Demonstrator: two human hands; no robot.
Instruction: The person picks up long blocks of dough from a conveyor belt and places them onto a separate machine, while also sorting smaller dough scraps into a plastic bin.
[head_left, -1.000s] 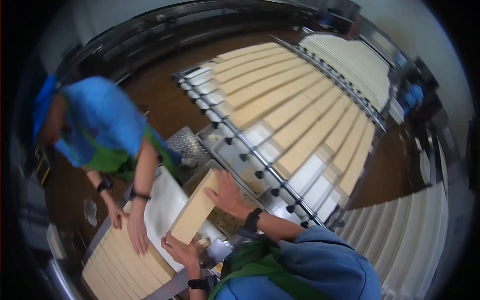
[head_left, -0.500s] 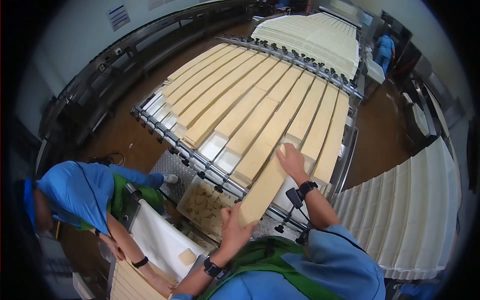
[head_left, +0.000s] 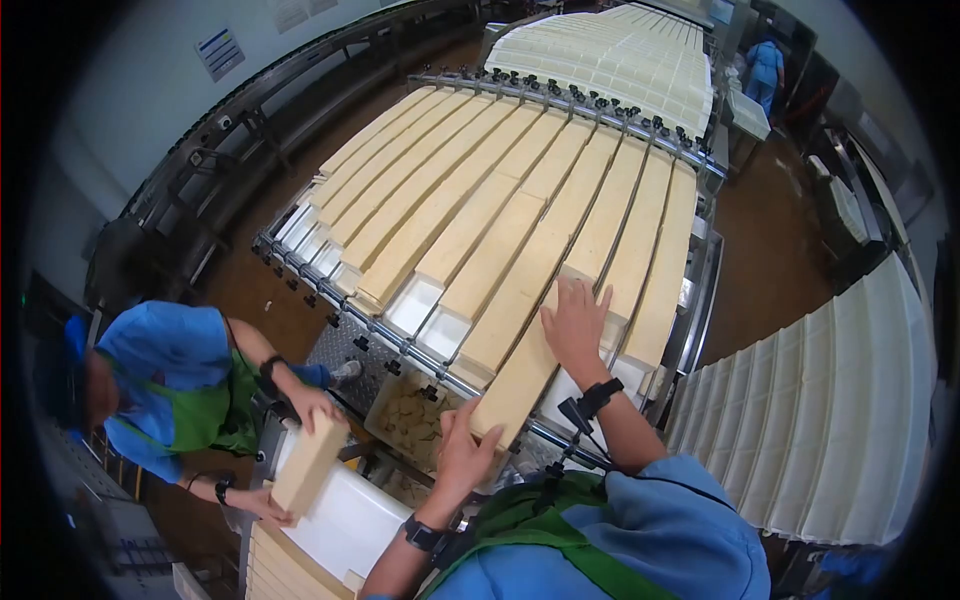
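Observation:
I hold a long pale yellow block [head_left: 520, 380] over the near end of a lane conveyor [head_left: 520, 200]. My left hand [head_left: 462, 455] grips its near end. My right hand [head_left: 577, 325] lies flat on its far end, fingers spread, pressing it against the blocks in a lane. The lanes carry long rows of the same pale blocks, divided by metal rails with black knobs [head_left: 420, 350].
A co-worker [head_left: 170, 385] in blue with a green apron stands at the left, holding another block [head_left: 308, 462] over a white belt [head_left: 345, 520]. A bin of offcuts [head_left: 410, 415] sits below the rails. White trays [head_left: 840, 420] curve along the right. Another person [head_left: 765, 65] stands far back.
My block has moved up onto the lane conveyor and my right hand has flattened on it. The co-worker has lifted a block from the stack at the left.

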